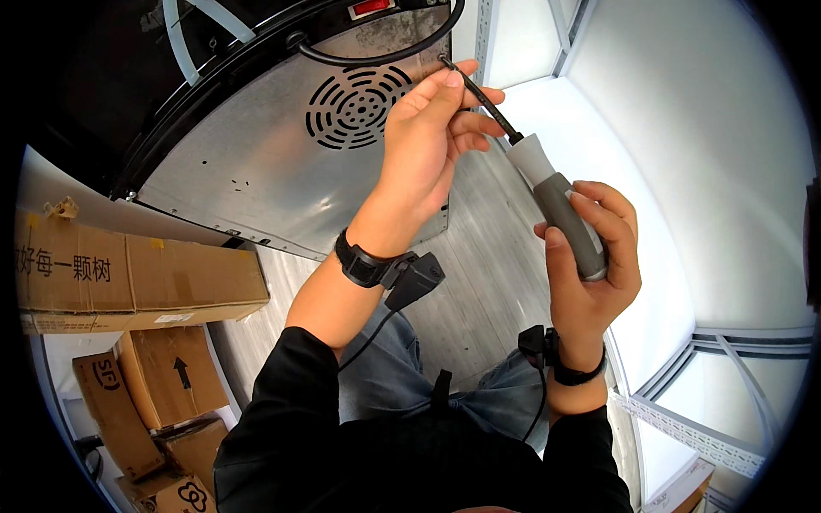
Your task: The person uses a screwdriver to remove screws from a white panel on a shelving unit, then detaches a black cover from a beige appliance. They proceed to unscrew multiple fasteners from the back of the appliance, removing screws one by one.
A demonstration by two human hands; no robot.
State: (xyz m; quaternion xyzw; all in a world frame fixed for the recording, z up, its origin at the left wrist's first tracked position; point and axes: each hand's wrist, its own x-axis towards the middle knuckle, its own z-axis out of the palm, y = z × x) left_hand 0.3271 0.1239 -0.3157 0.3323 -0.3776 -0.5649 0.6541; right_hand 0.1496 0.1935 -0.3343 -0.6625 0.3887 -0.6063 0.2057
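A screwdriver (569, 214) with a grey handle and a dark shaft reaches toward the upper right corner of a metal panel (265, 175). Its tip meets a small screw or hole near that corner. My right hand (599, 256) is wrapped round the handle. Close to the tip, my left hand (432, 128) pinches the shaft between thumb and index finger, its other fingers loosely curled. The panel belongs to a black appliance (111, 94) and carries a round slotted vent (362, 109), partly covered by my left hand. Whether the tip sits in a screw head is too small to tell.
A black cable (368, 61) loops over the panel's top, below a red switch (371, 8). Cardboard boxes (175, 376) are stacked at the left. White shelving (616, 154) stands close on the right. Black devices (416, 280) with cords are strapped to both my wrists.
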